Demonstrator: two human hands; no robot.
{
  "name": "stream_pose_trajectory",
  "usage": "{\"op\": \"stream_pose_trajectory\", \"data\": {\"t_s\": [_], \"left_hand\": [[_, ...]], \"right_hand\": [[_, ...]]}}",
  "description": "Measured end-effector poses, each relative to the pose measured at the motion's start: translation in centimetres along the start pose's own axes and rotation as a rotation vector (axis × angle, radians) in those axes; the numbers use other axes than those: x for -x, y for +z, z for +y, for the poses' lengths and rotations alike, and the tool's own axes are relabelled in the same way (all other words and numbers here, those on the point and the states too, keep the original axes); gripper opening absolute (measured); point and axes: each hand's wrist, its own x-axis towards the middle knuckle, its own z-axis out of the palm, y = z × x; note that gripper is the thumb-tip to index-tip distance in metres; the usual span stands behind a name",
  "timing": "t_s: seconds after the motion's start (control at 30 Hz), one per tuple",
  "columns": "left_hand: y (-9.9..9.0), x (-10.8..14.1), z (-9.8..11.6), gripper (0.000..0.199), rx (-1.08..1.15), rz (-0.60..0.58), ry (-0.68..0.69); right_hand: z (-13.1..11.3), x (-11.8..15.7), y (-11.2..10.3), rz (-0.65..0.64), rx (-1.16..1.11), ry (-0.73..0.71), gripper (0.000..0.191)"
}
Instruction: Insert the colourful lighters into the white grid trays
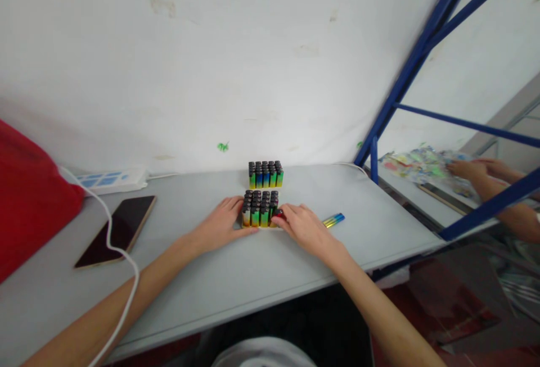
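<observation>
A block of lighters (255, 209) with black tops and yellow-green bodies stands upright in rows on the table, on a thin pale base. My left hand (221, 223) grips its left end, thumb along the front edge and fingers behind the left side. At the front right corner, my right hand (306, 227) is closed on a lighter (278, 213), of which a dark top with some red shows; its body is mostly hidden by the fingers. Just behind stands a second block of lighters (265, 175), green, blue and yellow. Loose lighters (334, 220) lie right of my right hand.
A phone (118, 231) lies on the grey table (236, 282) at left, with a white cable (110, 226) crossing above it. Behind are a power strip (113, 180) and a red cloth (34, 198). Blue metal bars (405, 83) rise at right; beyond them, another person's hands (472, 170) touch clear plastic packaging.
</observation>
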Motion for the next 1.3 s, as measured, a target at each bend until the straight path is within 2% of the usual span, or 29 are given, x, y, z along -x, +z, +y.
{"op": "stream_pose_trajectory", "data": {"t_s": [0.1, 0.17, 0.33, 0.47, 0.57, 0.67, 0.8, 0.93, 1.07, 1.2, 1.3], "left_hand": [[0.0, 0.0, -0.1, 0.081, 0.0, -0.007, 0.0], [-0.1, 0.0, -0.1, 0.082, 0.003, -0.012, 0.001], [-0.2, 0.0, 0.2, 0.083, 0.004, -0.022, -0.019], [-0.1, 0.0, 0.0, 0.084, 0.002, -0.019, -0.019], [0.1, -0.1, -0.4, 0.084, 0.004, -0.004, -0.011], [0.2, -0.1, -0.8, 0.085, 0.003, -0.005, -0.011], [0.2, -0.1, -0.9, 0.085, 0.009, -0.006, -0.017], [-0.1, 0.0, -0.6, 0.083, 0.018, -0.01, -0.024], [-0.1, 0.0, -0.6, 0.084, 0.016, -0.02, -0.028], [0.1, -0.2, -0.8, 0.082, 0.027, -0.017, -0.017], [0.1, -0.2, -0.9, 0.083, 0.023, -0.017, -0.018]], "right_hand": [[-0.3, -0.3, -0.1, -0.026, 0.036, 0.019, 0.034], [0.5, -0.3, -0.5, -0.038, -0.038, -0.002, 0.033], [5.7, 1.0, -3.4, 0.038, -0.282, 0.041, 0.026], [10.0, 3.2, -6.2, -0.04, -0.372, 0.14, 0.009], [11.8, 4.4, -7.5, -0.068, -0.39, 0.203, 0.002], [12.2, 4.6, -7.8, -0.058, -0.358, 0.212, 0.009], [11.4, 3.7, -6.6, -0.113, -0.372, 0.158, 0.018], [10.6, 2.7, -4.9, -0.146, -0.4, 0.104, 0.017], [10.9, 2.2, -4.4, -0.123, -0.46, 0.083, 0.013], [11.7, 1.9, -4.7, -0.036, -0.731, 0.143, 0.036], [11.8, 1.6, -4.2, 0.147, -0.962, 0.229, 0.057]]}}
